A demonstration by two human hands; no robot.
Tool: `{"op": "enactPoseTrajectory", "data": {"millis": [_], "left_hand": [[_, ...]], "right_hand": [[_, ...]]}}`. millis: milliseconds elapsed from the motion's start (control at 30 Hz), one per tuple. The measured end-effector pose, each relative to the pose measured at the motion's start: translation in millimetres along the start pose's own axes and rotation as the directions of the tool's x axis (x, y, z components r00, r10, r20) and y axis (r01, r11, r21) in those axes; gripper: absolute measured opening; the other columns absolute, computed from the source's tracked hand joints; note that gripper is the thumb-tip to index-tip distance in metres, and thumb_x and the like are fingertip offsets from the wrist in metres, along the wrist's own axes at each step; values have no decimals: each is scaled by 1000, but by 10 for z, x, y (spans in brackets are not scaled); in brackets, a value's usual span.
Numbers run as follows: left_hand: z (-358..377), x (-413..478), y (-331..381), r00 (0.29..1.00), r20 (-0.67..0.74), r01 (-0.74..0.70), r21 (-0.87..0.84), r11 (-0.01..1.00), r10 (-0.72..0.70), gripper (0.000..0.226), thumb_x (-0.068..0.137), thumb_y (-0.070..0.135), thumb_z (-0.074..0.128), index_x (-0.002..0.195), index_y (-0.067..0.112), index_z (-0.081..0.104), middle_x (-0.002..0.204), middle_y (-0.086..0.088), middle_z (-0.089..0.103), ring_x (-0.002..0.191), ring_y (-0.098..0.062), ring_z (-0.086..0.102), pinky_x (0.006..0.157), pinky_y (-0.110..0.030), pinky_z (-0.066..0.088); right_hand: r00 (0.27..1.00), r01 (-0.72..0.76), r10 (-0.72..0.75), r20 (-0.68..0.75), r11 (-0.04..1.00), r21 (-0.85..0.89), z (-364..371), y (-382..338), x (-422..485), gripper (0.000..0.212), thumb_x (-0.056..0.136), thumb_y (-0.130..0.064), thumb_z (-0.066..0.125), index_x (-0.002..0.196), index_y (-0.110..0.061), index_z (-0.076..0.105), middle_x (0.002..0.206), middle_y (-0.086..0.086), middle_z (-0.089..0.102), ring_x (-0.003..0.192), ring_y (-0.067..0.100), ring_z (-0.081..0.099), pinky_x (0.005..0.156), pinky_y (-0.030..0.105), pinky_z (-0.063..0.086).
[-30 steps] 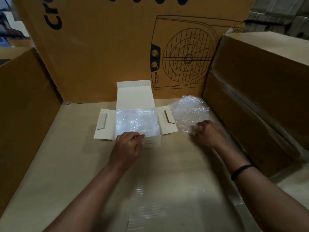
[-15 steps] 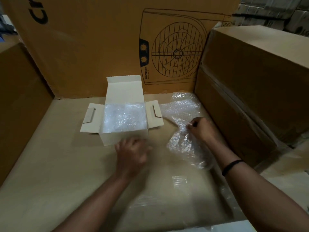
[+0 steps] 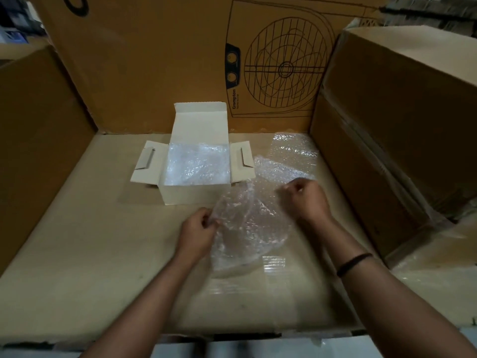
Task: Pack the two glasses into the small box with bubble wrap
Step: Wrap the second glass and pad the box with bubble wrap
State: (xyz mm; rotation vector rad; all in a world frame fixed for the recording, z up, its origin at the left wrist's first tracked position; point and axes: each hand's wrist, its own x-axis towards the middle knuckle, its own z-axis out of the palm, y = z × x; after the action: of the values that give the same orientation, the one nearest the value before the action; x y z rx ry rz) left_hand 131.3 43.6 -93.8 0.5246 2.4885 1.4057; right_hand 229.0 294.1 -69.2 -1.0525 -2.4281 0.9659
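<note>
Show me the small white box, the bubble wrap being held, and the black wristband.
small white box (image 3: 191, 195): head view, near front wall.
held bubble wrap (image 3: 247, 228): head view, sheet's middle.
black wristband (image 3: 355, 262): head view, top of the band.

You work in a storeroom: a fan-printed carton (image 3: 160, 60) beyond your left hand (image 3: 197, 236), taped cartons (image 3: 392, 120) right of your right hand (image 3: 307, 200).

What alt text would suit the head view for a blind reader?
A left hand and right hand hold a bubble wrap sheet over a cardboard surface, before a small open white box with bubble wrap inside.
</note>
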Motion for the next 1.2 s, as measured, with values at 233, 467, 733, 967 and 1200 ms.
{"op": "enactPoseTrajectory", "data": {"millis": [233,467,733,967,1200], "left_hand": [[-675,121,-255,999,15,35,89,995,-36,30,73,-3,70,84,24,64,78,4,65,60,-16,56,55,-22,43],[-996,220,-495,985,149,78,62,995,-86,48,71,-5,69,113,19,64,84,-10,67,57,-16,56,54,-24,43],[-1267,344,-632,992,46,-123,427,896,114,64,71,4,62,128,29,48,114,-4,60,98,-28,60,78,-35,51],[-1147,175,-779,855,275,-509,602,615,439,33,74,40,58,104,32,69,122,5,61,114,-25,49,91,-40,31],[-1273,224,-891,849,420,-526,609,594,322,38,93,53,45,127,40,56,141,13,46,131,-17,35,100,-39,22]], "right_hand": [[961,224,-65,271,757,-614,76,76,472,37,89,-46,54,117,-24,65,125,10,61,115,36,55,94,43,43],[983,117,-36,181,879,-462,-72,67,96,24,80,-37,51,87,-19,65,90,7,69,85,29,64,73,33,51],[974,103,-31,225,943,-316,100,-60,-682,53,89,-69,44,124,-32,55,105,0,67,96,24,65,82,36,53],[998,-44,23,-50,874,-483,200,-220,-924,37,96,-44,39,84,-20,65,87,6,69,81,29,64,69,33,50],[967,-245,195,-163,890,-386,-152,-602,-960,43,100,-47,46,83,-12,65,89,19,64,95,37,62,77,38,45]]}}
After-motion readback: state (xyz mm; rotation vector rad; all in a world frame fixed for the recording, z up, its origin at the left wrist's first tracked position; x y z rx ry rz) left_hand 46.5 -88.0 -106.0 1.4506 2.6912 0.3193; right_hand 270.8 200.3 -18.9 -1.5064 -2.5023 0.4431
